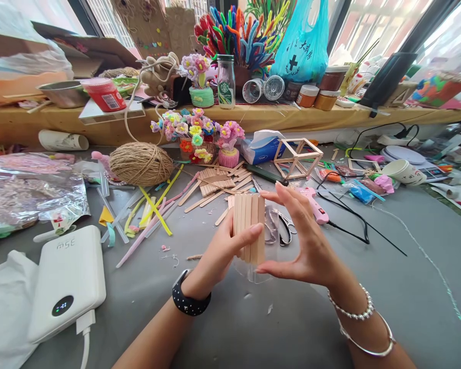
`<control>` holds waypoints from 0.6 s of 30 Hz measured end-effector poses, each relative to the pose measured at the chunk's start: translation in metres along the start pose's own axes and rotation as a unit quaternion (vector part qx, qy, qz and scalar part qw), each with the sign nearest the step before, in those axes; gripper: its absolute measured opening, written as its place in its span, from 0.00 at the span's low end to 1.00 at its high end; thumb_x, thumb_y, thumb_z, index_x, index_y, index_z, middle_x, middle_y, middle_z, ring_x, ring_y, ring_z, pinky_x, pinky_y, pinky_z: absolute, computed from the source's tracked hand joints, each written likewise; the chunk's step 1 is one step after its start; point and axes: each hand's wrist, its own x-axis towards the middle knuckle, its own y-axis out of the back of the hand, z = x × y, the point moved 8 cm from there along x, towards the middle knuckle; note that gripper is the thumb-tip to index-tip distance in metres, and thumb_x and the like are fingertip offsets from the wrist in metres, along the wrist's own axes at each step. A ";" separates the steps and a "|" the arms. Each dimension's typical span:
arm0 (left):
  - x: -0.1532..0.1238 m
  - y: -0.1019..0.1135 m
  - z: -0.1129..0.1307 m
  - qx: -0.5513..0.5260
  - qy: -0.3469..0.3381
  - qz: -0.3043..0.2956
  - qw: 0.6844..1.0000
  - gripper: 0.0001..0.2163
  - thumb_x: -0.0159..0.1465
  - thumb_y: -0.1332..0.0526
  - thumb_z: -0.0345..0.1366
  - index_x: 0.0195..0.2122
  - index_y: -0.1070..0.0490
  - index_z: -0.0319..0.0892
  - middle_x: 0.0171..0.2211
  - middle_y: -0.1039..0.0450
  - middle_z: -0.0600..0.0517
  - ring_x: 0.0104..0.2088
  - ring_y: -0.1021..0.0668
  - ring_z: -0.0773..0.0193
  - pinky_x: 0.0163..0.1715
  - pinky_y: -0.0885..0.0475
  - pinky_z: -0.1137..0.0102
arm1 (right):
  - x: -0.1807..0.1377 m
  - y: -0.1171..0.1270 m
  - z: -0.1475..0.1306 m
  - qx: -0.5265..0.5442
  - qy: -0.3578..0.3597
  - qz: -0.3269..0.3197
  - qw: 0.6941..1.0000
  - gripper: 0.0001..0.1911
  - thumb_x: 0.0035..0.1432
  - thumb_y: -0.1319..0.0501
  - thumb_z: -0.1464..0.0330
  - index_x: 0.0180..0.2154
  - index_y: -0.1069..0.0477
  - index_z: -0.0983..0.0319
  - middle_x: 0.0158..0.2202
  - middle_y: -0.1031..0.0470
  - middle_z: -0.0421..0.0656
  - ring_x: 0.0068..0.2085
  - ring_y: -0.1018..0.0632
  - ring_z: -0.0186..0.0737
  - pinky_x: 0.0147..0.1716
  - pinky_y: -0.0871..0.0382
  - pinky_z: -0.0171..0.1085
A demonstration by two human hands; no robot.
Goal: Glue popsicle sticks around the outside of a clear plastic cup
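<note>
A side-by-side row of flat wooden craft sticks (247, 218) stands tilted up in front of me. My left hand (223, 246) is closed on its left side, with the thumb across the front. Spanning the right end, my right hand (307, 241) has a fingertip at the top edge and the thumb at the bottom edge. Clear plastic (255, 274) shows below and behind the sticks. Just beyond, partly hidden, lie scissors (286, 230). A pink glue gun (314, 206) rests behind my right hand.
Loose craft sticks (217, 183), a twine ball (141, 164) and a stick cube frame (297, 158) lie farther back. At left is a white power bank (71, 282) with a cable. Black cord (353, 220) trails at right. A cluttered ledge (253, 115) runs behind.
</note>
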 end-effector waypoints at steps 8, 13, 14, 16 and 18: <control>-0.001 -0.007 0.000 -0.053 -0.001 -0.019 0.998 0.22 0.58 0.40 0.38 0.54 0.42 0.47 0.50 0.33 0.46 0.50 0.30 0.52 0.48 0.35 0.58 | -0.001 -0.002 -0.001 0.022 0.007 -0.005 1.000 0.57 0.39 0.32 0.54 0.62 0.64 0.60 0.58 0.43 0.49 0.59 0.44 0.50 0.57 0.46 0.50; -0.001 -0.008 0.001 -0.053 -0.003 -0.018 0.998 0.21 0.59 0.41 0.40 0.53 0.41 0.45 0.51 0.34 0.45 0.50 0.30 0.50 0.46 0.32 0.58 | -0.002 -0.003 -0.003 0.030 0.011 -0.012 0.999 0.57 0.38 0.32 0.54 0.62 0.63 0.60 0.59 0.44 0.48 0.60 0.45 0.50 0.58 0.48 0.50; -0.001 -0.008 0.001 -0.056 -0.004 -0.018 0.998 0.21 0.58 0.41 0.40 0.53 0.40 0.45 0.51 0.34 0.45 0.50 0.30 0.50 0.46 0.32 0.58 | -0.002 -0.003 -0.004 0.032 0.011 -0.013 0.999 0.57 0.38 0.32 0.54 0.62 0.63 0.60 0.59 0.44 0.48 0.60 0.45 0.49 0.58 0.49 0.50; -0.001 -0.009 0.002 -0.062 -0.006 -0.018 0.998 0.22 0.58 0.40 0.40 0.53 0.41 0.45 0.51 0.34 0.44 0.49 0.29 0.51 0.46 0.32 0.58 | -0.002 -0.002 -0.004 0.037 0.013 -0.012 0.999 0.57 0.38 0.32 0.55 0.62 0.63 0.60 0.59 0.44 0.47 0.60 0.45 0.49 0.59 0.49 0.50; -0.001 -0.010 0.003 -0.066 -0.006 -0.020 0.998 0.22 0.58 0.41 0.41 0.54 0.41 0.46 0.52 0.35 0.45 0.49 0.29 0.51 0.46 0.32 0.58 | -0.001 -0.001 -0.005 0.042 0.017 -0.009 0.999 0.58 0.38 0.31 0.55 0.62 0.63 0.59 0.59 0.44 0.47 0.60 0.45 0.50 0.59 0.50 0.50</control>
